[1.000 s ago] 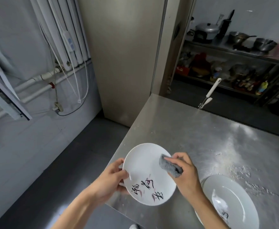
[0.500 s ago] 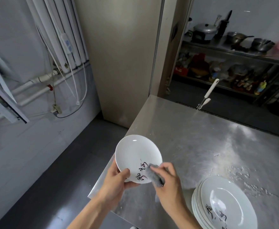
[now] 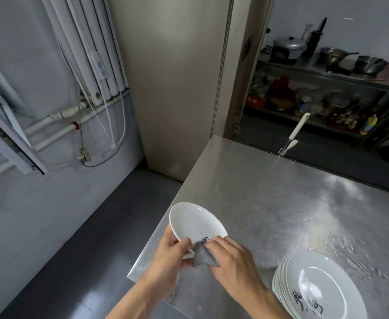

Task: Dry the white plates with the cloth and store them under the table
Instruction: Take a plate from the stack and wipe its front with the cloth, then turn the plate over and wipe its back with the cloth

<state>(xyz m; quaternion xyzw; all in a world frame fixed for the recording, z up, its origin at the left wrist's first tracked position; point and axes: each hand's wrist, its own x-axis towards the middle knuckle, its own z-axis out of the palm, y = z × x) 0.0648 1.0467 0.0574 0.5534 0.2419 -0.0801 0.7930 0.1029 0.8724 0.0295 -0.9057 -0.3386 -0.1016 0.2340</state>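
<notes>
The left hand (image 3: 170,252) gripped the near rim of a white plate (image 3: 195,223), thumb curled over its inner face, and the right hand (image 3: 232,259) pinched a grey cloth (image 3: 201,255) and pressed it to the plate's near part, half covering black writing there. The two hands sat just beside each other with the cloth between them. The plate was tilted, its hollow facing up, and held above the near left corner of the steel table (image 3: 269,192). To the right, near the right forearm, a stack (image 3: 322,286) of white plates rested on the table, the top one marked with black characters. Wet specks lay beyond the stack. At the table's far edge a white-handled tool (image 3: 297,128) stood tilted. Farther back, a shelf (image 3: 340,73) bore pots
</notes>
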